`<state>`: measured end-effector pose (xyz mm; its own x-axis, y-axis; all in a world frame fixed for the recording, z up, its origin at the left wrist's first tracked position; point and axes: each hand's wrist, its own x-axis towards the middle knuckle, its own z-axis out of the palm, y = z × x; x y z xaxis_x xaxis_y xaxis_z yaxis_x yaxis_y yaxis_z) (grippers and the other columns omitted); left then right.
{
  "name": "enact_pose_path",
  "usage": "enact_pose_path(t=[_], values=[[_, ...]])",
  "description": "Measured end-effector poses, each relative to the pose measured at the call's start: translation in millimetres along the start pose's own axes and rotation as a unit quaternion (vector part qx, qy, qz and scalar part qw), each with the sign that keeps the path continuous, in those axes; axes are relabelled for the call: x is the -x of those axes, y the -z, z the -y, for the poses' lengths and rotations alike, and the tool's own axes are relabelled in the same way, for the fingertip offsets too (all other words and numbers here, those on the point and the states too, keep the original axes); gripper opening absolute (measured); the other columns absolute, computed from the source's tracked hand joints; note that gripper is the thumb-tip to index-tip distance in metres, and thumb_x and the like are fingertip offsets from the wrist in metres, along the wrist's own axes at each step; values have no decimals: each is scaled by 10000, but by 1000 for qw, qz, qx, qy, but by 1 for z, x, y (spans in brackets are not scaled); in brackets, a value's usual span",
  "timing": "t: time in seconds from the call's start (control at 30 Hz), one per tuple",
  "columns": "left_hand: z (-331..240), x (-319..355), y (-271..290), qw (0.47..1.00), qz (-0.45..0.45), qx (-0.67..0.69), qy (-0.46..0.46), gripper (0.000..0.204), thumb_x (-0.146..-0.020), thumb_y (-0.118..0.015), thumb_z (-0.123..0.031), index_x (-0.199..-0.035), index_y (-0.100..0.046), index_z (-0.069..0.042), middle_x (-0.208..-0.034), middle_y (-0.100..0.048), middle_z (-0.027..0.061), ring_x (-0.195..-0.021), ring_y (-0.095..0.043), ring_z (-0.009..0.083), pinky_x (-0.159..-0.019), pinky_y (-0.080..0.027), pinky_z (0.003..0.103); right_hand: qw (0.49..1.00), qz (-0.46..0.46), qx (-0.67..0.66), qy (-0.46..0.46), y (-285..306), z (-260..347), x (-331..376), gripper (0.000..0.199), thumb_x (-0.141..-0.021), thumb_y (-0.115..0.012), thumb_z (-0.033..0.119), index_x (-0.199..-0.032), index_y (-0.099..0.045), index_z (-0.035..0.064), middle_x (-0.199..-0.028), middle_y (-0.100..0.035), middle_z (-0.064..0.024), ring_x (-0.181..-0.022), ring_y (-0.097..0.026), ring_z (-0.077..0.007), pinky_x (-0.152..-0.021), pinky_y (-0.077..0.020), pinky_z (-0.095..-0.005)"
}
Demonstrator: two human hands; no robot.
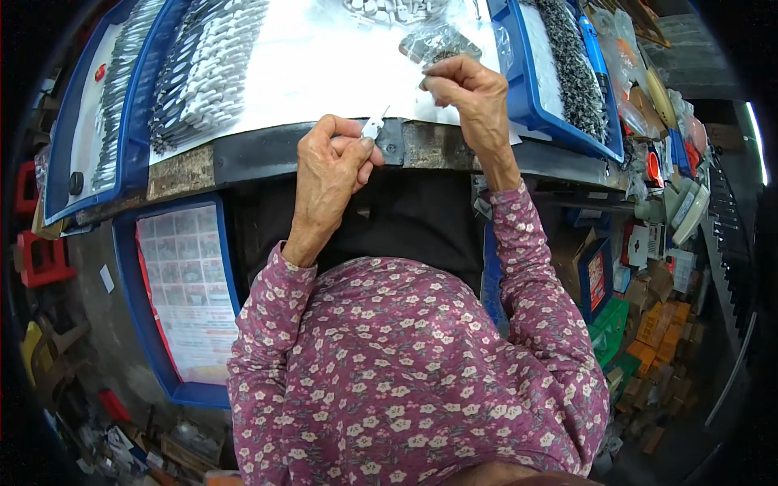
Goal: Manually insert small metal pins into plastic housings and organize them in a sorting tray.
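Observation:
My left hand (332, 166) is closed at the table's front edge, thumb and fingers pinching a small white part with a thin metal pin (374, 125). The pin sticks up and away from me. To the right, my right hand (472, 93) is raised over the white work surface, its thumb and index finger pressed together. Whatever lies between those fingertips is too small to make out. Just beyond them sits a clear plastic bag (442, 42) with small dark pieces at it.
Rows of white and dark parts (217, 69) lie at the left, beside a blue tray (134, 121) of slim pieces. A blue tray (559, 130) of small dark parts stands right. Below the table, a blue crate (121, 275) is lined with printed sheet. Boxes (656, 332) crowd the right floor.

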<state>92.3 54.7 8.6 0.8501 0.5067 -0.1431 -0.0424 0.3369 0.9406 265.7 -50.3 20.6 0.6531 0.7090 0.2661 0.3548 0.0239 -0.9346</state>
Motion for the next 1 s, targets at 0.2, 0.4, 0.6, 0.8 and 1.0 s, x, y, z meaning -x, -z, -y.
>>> enact_pose_path(t=[0.2, 0.4, 0.6, 0.8, 1.0], values=[[-1, 2, 2, 1000, -10, -15, -15, 57, -833, -507, -28, -844, -458, -1, -632, -582, 71, -485, -462, 37, -407, -349, 151, 998, 39, -39, -27, -26, 16, 22, 65, -765, -630, 41, -816, -623, 3, -710, -608, -24, -605, -532, -51, -562, -450, -178], [2, 3, 1, 998, -21, -39, -40, 54, -830, -506, -16, -826, -456, 3, -613, -575, 63, -479, -464, 39, -416, -355, 160, 997, 61, 3, 51, -40, 15, 30, 57, -723, -662, 77, -742, -632, 33, -726, -579, 10, -568, -502, -42, -491, -399, -179], [6, 3, 1, 992, -46, -91, -71, 50, -817, -507, -4, -817, -457, 5, -598, -569, 60, -511, -507, 64, -449, -391, 187, 988, 57, 103, 99, -49, 18, 35, 66, -708, -662, 1, -749, -614, 22, -717, -538, 6, -575, -440, -40, -504, -365, -184], [14, 2, 1, 981, -66, -143, -117, 64, -794, -501, 18, -823, -445, 12, -593, -571, 89, -539, -555, 111, -483, -420, 231, 987, 42, 98, 124, -52, 16, 36, 81, -706, -657, -5, -747, -594, 24, -716, -540, 1, -570, -470, -47, -500, -381, -179], [14, 4, -4, 960, -84, -211, -162, 72, -786, -498, 21, -827, -439, 20, -580, -546, 151, -528, -585, 214, -471, -422, 284, 989, 36, 97, 109, -52, 14, 40, 73, -716, -647, -9, -752, -589, 18, -716, -549, -7, -594, -528, -57, -514, -414, -177]])
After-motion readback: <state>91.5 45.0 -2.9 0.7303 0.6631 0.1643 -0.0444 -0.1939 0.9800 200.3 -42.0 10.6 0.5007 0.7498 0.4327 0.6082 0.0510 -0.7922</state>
